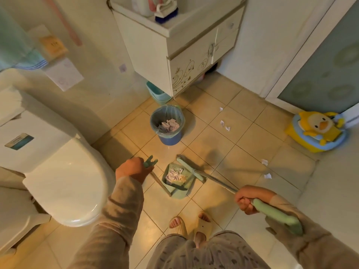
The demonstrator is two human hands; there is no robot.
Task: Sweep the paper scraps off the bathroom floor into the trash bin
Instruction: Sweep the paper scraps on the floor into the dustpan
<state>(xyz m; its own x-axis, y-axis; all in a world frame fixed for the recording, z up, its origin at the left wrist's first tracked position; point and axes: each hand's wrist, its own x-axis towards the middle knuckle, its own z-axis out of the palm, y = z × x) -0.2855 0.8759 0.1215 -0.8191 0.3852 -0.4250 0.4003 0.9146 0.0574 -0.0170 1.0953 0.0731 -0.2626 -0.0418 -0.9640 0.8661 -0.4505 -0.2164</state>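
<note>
Below your left hand [134,168], whose fingers curl round the dustpan handle [150,163] to steady the dustpan [180,192] on the floor [223,150], gathered paper scraps [175,176] lie in the pan. Your right hand [245,200] clamps its fingers on the broom [191,169], whose head sits at the pan's mouth, probably penning them in. Ahead of both fists stands the trash bin [169,138], with loose scraps [225,126] off to the right.

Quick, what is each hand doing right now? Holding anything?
The left hand is closed, gripping the dustpan handle.
The right hand is closed, gripping the broom handle.
</note>
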